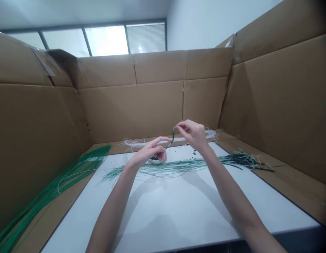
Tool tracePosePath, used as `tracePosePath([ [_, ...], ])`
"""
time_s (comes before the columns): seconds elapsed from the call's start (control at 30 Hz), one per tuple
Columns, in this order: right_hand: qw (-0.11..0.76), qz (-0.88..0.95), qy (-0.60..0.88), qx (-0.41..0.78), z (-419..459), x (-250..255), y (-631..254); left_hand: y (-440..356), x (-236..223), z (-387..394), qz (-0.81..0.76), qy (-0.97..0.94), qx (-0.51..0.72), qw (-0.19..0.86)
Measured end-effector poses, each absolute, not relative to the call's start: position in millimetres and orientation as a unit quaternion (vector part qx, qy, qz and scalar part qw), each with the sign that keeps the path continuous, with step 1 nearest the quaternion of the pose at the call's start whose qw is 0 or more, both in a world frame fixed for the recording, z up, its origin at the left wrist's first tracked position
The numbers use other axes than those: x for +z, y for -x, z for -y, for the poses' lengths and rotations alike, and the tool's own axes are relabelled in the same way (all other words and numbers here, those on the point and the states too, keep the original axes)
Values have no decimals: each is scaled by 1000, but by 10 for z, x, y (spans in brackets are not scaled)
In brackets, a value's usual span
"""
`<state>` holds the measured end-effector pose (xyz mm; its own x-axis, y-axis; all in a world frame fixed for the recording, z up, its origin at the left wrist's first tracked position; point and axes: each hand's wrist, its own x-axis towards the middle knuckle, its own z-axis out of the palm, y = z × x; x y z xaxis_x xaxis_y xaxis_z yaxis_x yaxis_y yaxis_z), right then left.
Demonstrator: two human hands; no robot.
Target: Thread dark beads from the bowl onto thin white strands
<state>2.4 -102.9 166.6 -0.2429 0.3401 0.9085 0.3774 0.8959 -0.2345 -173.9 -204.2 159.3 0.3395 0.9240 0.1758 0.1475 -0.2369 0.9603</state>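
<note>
Far left: a long bundle of glossy green insulated wires [48, 191], lying slantwise on a tan corrugated cardboard floor panel [54, 207] below a tan corrugated cardboard wall [33, 140]. Back centre: a loose coil of thin white wire [136, 142], flat against the foot of the rear cardboard panel. Centre left: the person's bare left hand [149, 151], fingers curled close and narrow around the lower part of the strand, exact grip partly hidden, so firmness impossible to tell. Just below that hand: a small round white dish [157, 161], contents hidden. Centre: a short curved wire threaded with dark green beads [172, 137], raised clear of the board between both hands, its lower end running toward the left hand. Centre right: the bare right hand [193, 134], thumb and forefinger in a narrow fingertip pinch on the upper end of the beaded wire, other fingers folded loosely behind. Beneath: scattered small dark beads [193, 153] on a flat white board [178, 207], with a long spread of thin green wires [176, 167] across it. Far right: a tangled heap of green wires with pale stripped ends [244, 160], reaching onto the cardboard. Handling note: short span between the hands, fingertip control at the wire end, apparently well suited to fine bead work.
</note>
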Motion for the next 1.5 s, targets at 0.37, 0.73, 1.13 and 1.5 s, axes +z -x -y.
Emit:
tracePosePath([
  [0.37, 562, 797, 219, -16, 1068, 1678, -27, 1708, 1582, 2031, -388, -665, 422, 479],
  [0.73, 571, 791, 218, -19, 1060, 1679, -34, 1744, 1583, 2029, -388, -663, 434, 471],
  [1.13, 573, 790, 215, -20, 1051, 1676, -36, 1760, 1567, 2016, -387, -666, 433, 468],
  [1.5, 570, 791, 221, -19, 1037, 1673, -38, 1754, 1586, 2026, -385, -665, 435, 469],
])
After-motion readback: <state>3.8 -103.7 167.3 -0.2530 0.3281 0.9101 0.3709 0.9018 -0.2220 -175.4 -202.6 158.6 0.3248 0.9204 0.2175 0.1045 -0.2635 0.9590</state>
